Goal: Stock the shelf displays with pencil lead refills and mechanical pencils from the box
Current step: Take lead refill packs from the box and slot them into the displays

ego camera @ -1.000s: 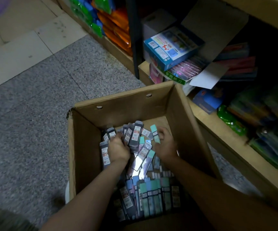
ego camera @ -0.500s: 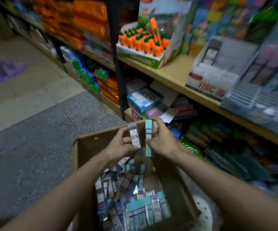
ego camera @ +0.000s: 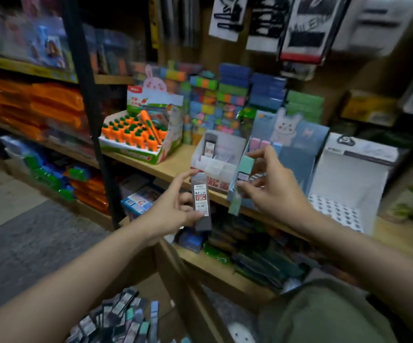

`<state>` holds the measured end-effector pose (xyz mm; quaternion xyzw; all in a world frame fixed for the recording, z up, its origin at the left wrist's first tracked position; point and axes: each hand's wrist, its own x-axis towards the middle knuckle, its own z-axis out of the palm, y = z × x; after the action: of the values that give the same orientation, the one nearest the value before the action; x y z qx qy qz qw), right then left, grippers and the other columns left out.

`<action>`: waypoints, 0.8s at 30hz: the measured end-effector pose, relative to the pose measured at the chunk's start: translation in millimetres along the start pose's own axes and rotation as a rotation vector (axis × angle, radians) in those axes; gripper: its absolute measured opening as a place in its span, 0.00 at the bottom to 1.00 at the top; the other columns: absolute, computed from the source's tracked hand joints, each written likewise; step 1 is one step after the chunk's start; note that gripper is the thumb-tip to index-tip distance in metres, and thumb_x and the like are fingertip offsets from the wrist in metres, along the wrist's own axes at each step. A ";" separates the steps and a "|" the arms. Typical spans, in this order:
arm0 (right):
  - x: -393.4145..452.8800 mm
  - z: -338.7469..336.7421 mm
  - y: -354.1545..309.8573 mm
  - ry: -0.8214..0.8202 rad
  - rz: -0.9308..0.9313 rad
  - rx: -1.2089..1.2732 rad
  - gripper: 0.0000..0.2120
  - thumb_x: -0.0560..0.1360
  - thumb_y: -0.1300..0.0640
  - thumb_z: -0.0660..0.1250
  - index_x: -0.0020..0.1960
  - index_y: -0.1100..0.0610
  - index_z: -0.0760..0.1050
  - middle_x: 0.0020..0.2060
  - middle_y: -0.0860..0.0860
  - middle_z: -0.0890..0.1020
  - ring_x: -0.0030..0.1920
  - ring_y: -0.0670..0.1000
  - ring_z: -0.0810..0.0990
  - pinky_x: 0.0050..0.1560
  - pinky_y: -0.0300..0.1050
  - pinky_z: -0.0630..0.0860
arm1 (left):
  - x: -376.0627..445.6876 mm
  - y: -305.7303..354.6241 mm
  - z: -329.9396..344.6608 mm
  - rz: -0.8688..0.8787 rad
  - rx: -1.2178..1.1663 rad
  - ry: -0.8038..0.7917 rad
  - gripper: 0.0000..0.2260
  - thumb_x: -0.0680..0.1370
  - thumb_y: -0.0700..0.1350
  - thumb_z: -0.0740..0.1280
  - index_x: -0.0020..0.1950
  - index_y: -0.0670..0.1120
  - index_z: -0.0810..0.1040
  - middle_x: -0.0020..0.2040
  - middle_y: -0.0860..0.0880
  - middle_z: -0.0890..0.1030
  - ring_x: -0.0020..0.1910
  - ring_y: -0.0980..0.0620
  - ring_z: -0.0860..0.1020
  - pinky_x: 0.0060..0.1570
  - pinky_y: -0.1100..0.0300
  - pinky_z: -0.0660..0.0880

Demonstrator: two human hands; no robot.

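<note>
My left hand (ego camera: 173, 211) grips a dark grey lead refill case (ego camera: 201, 201) with a white and red label, held upright in front of the shelf edge. My right hand (ego camera: 272, 189) pinches a mint-green lead refill case (ego camera: 241, 184), tilted slightly, just before a blue display box (ego camera: 297, 157). A white display box (ego camera: 219, 157) with one dark refill standing in it sits on the wooden shelf (ego camera: 173, 167) between the two hands. The cardboard box (ego camera: 175, 273) with several loose refills (ego camera: 123, 318) lies at the bottom.
A carrot-shaped item display (ego camera: 138, 134) stands left on the shelf. A white tray display (ego camera: 349, 184) with holes stands right. Stacked colourful erasers (ego camera: 215, 102) fill the back. A black upright post (ego camera: 89, 95) divides the shelving. Packets crowd the lower shelf (ego camera: 237, 258).
Both hands have lifted out of the cardboard box, each with a refill case, and risen to the shelf's display boxes. My view has swung up from the box to the shelf.
</note>
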<state>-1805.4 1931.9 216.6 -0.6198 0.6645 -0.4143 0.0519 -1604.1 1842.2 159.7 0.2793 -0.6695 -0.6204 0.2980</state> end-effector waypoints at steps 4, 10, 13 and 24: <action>14.3 -54.5 17.0 0.134 0.019 -0.107 0.15 0.76 0.55 0.70 0.54 0.49 0.63 0.39 0.46 0.80 0.38 0.46 0.82 0.40 0.49 0.79 | 28.5 5.4 12.2 0.051 -0.094 0.029 0.36 0.77 0.32 0.67 0.72 0.64 0.58 0.53 0.44 0.84 0.52 0.45 0.83 0.50 0.48 0.80; 33.8 -91.8 46.1 0.263 0.042 -0.332 0.14 0.76 0.56 0.71 0.51 0.49 0.65 0.38 0.42 0.77 0.37 0.45 0.81 0.33 0.40 0.73 | 52.5 -10.4 28.2 0.030 -0.188 0.073 0.23 0.77 0.32 0.67 0.64 0.53 0.69 0.50 0.47 0.84 0.47 0.53 0.84 0.41 0.56 0.80; 42.1 -88.8 57.7 0.248 0.019 -0.469 0.13 0.74 0.59 0.72 0.48 0.51 0.68 0.35 0.46 0.78 0.37 0.51 0.80 0.39 0.45 0.75 | 58.2 -18.1 32.3 0.034 -0.172 0.083 0.14 0.77 0.32 0.66 0.58 0.47 0.73 0.47 0.48 0.85 0.47 0.54 0.83 0.44 0.56 0.81; 67.9 -65.7 83.1 0.206 0.087 -0.585 0.11 0.72 0.62 0.72 0.48 0.55 0.71 0.38 0.56 0.82 0.42 0.58 0.81 0.44 0.52 0.78 | 71.2 -27.4 38.3 -0.002 -0.060 0.011 0.13 0.79 0.36 0.64 0.61 0.48 0.71 0.56 0.51 0.84 0.60 0.54 0.79 0.63 0.45 0.75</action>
<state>-1923.9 1895.7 238.5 -0.5341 0.7833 -0.2633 -0.1786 -1680.0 1812.7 134.2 0.2743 -0.6486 -0.6391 0.3093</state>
